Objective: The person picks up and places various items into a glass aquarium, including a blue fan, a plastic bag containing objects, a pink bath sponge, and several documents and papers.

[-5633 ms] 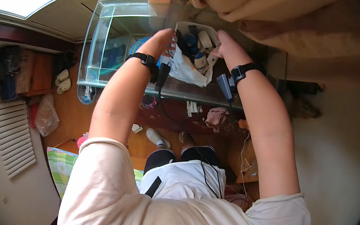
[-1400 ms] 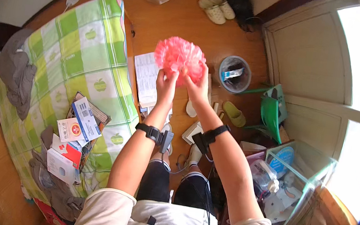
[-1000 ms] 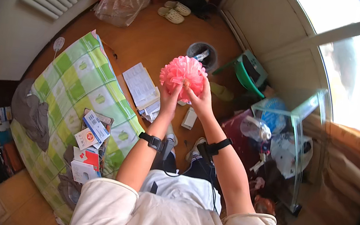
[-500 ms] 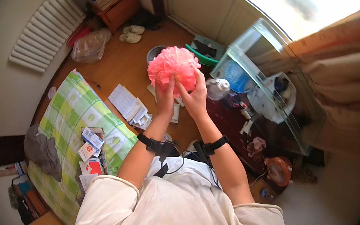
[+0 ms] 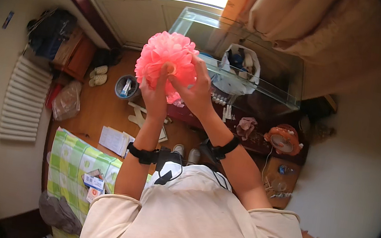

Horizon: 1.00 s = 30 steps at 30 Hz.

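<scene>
Held up in front of me is a big, round pink artificial flower (image 5: 168, 55) with many ruffled petals and a small pale round centre. My left hand (image 5: 155, 97) grips it from below, its thumb pressed beside the centre. On the right side my right hand (image 5: 196, 92) is closed around the petals, its thumb also near the centre. Most of my fingertips are hidden behind or among the petals. Black bands with cables circle both forearms.
Beyond the flower stands a glass tank (image 5: 263, 88) with a white bag (image 5: 241, 70) in it. A grey bin (image 5: 127, 86), papers (image 5: 113, 140) and slippers (image 5: 98, 76) are on the floor. An orange fan (image 5: 284, 139) stands right; a green checked bed cover (image 5: 75, 161) lies left.
My view has turned to the right, toward the tank and curtain. Both hands still hold the flower, which now appears higher, farther left, with its centre more visible.
</scene>
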Each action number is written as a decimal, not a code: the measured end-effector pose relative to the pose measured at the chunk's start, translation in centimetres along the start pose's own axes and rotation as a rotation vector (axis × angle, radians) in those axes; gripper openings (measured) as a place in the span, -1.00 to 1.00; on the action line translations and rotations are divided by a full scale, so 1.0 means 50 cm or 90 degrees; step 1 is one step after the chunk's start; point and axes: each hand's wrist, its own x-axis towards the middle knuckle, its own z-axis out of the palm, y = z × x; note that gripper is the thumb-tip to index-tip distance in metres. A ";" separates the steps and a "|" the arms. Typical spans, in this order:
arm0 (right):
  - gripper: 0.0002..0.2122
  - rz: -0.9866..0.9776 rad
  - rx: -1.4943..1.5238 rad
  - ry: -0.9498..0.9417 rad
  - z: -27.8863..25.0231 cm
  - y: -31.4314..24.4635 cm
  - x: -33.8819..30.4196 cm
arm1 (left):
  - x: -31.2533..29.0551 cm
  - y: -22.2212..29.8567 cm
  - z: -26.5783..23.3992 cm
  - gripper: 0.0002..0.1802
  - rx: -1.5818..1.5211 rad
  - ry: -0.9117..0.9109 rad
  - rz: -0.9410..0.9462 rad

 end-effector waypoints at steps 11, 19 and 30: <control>-0.56 0.097 -0.051 0.169 -0.241 0.056 0.098 | 0.058 -0.048 0.272 -0.72 0.017 -0.362 0.014; -0.62 0.145 -0.036 0.283 -0.408 0.172 0.124 | 0.098 -0.158 0.447 -0.70 0.060 -0.574 -0.046; -0.50 0.210 -0.183 0.348 -0.541 0.289 0.128 | 0.108 -0.313 0.601 -0.65 0.104 -0.752 -0.231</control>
